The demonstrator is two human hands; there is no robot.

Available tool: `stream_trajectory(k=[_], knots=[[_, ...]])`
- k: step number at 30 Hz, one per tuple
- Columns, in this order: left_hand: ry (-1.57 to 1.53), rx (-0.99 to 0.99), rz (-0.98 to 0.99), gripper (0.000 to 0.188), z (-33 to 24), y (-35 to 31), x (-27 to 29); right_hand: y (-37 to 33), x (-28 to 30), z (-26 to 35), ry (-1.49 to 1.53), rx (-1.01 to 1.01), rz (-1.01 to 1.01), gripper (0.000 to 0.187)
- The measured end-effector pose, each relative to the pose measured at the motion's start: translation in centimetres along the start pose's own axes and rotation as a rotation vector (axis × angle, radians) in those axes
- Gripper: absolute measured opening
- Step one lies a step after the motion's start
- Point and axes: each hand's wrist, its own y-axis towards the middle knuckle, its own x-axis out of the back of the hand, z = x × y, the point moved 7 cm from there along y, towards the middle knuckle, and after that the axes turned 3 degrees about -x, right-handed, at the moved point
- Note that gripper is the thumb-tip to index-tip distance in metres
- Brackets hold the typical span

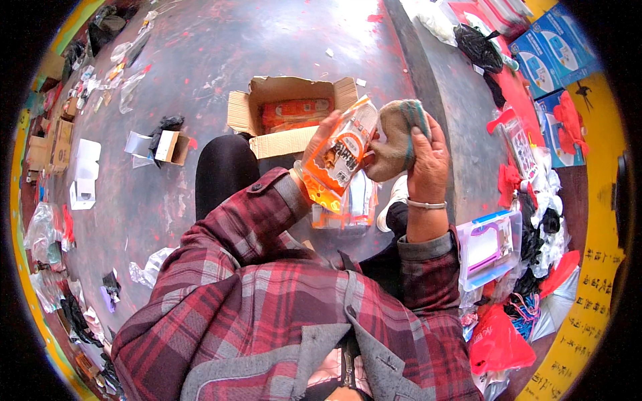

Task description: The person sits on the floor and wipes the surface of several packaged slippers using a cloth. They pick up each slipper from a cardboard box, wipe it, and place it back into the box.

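My left hand (313,150) grips an orange and clear plastic packet (340,160), held tilted over my lap. My right hand (430,164) is closed on a soft brown fabric piece (394,140) with a teal stripe, bent into a curve; its exact kind I cannot make out. The fabric's left edge meets the packet's opening side, and whether part of it lies inside is unclear. Just beyond my hands, an open cardboard box (284,142) contains flat orange packets (294,110). Below the held packet, more clear packaging with orange edges (348,217) lies between my legs.
At right sits a clear plastic case (490,248) with blue latches, beside red bags (498,341) and piled plastic. Blue printed boxes (555,50) stand at far right. A small opened carton (172,148), a white carton (84,175) and litter lie on the left floor.
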Motion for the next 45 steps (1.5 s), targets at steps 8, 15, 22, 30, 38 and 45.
stream_trajectory(k=[8, 15, 22, 30, 38, 45], knots=[[0.159, 0.112, -0.013, 0.039, 0.5, -0.8, 0.3, -0.5, -3.4, -1.6, -0.852, 0.263, 0.118, 0.037], [0.025, 0.040, 0.032, 0.035, 0.3, 0.8, 2.7, -2.1, -6.1, -2.3, -1.124, 0.549, 0.317, 0.046], [-0.106, 0.034, 0.117, 0.045, -1.6, 1.1, 3.0, -5.0, -8.7, -3.1, -1.081, 0.517, 0.475, 0.045], [-0.003, -0.210, -0.176, 0.047, -6.0, 1.3, 5.7, -6.6, -8.9, -3.8, -0.799, 0.353, 0.741, 0.042], [0.228, -0.878, -0.599, 0.035, -21.9, -0.8, 8.5, -6.8, -7.5, -4.4, -0.808, 0.068, 0.800, 0.040], [0.931, -1.024, -0.662, 0.025, -30.5, 0.7, 16.1, -6.6, -7.7, -4.5, -0.855, 0.065, 0.769, 0.036]])
